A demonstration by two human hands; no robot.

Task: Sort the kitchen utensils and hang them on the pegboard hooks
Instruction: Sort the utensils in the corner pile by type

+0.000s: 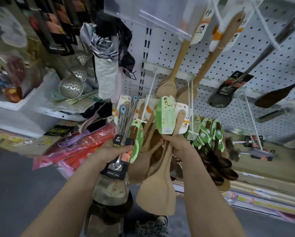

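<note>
Mid-frame, the left hand (111,153) clamps the metal spatulas (121,124) and the right hand (176,145) grips the wooden spatulas (161,185), seemingly kept apart by kind for hanging on the pegboard (228,53) above.

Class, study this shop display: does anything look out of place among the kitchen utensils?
Yes. A folded grey umbrella hangs at the left edge of the pegboard, beside the metal strainers; it is no kitchen utensil.

Polished steel turners (122,124) gleamed beside matt, pale wooden spatulas (158,189). Dark wooden spoons (218,166) carried a glossy finish, green card tags (165,115) looked smooth, and perforated metal skimmers (71,88) shone near the matt white pegboard (237,62).
</note>
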